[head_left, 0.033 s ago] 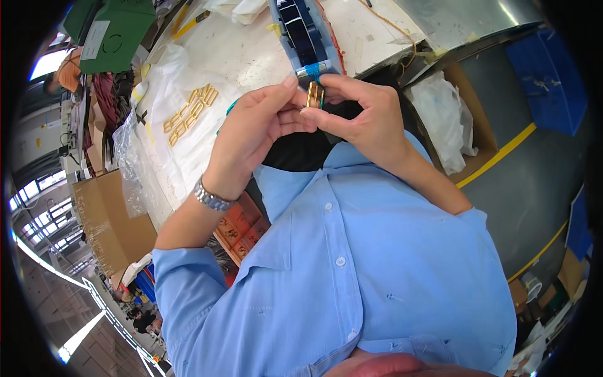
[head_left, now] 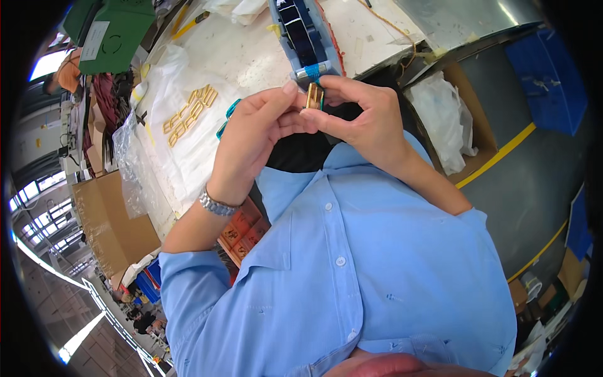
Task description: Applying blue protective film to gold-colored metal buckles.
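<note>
My right hand (head_left: pixel 370 116) pinches a gold-coloured metal buckle (head_left: pixel 313 98) between thumb and forefinger, in front of the tape dispenser (head_left: pixel 304 41). A thin green edge shows along the buckle's right side. My left hand (head_left: pixel 260 116) is closed beside it, thumb and fingers together, the fingertips reaching the buckle's left side. Whatever these fingers may hold is hidden. Behind the left hand, a teal looped thing (head_left: pixel 222 130), like a scissors handle, sticks out partly covered. Several gold buckles (head_left: pixel 191 113) lie in rows on a white plastic sheet (head_left: pixel 173 72) to the left.
The white worktable (head_left: pixel 245 53) carries a green machine or box (head_left: pixel 117 34) at far left and a yellow cutter (head_left: pixel 190 25). On the right, an open carton (head_left: pixel 480 119) holds white plastic bags. Red bins (head_left: pixel 242 229) stand below my left forearm; a cardboard box (head_left: pixel 116 223) is farther left.
My left wrist and forearm have shifted slightly right and down, and more of the teal loops shows behind the hand. The right hand and its buckle have hardly moved.
</note>
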Available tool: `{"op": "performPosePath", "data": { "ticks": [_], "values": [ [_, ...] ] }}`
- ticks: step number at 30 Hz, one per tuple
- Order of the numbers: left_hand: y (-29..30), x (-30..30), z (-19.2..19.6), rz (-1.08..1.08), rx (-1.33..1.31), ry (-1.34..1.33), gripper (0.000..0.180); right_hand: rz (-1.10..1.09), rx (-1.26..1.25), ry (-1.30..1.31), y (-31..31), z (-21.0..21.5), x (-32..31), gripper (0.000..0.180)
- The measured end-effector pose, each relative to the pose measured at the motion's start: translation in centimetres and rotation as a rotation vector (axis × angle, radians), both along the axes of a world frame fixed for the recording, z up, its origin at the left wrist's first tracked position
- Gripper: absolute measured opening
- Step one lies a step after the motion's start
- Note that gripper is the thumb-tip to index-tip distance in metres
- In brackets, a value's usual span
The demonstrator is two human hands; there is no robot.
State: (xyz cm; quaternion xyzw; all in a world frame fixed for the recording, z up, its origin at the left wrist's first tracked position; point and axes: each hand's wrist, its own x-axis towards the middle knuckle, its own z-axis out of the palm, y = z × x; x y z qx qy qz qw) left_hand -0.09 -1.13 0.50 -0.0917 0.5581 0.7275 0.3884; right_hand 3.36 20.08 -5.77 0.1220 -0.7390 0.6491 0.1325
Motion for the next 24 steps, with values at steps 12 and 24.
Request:
{"op": "performPosePath", "data": {
  "ticks": [12, 24],
  "values": [
    [3.7, 4.8, -4.4, 0.349, -0.43, 1.216, 0.027, 0.115, -0.434, -0.33, -0.4, 1.6, 0.4, 0.033],
    [4.8, 2.6, -5.8, 0.414, -0.551, 1.77, 0.029, 0.062, -0.476, -0.42, -0.4, 2.3, 0.4, 0.029]
  ]
}}
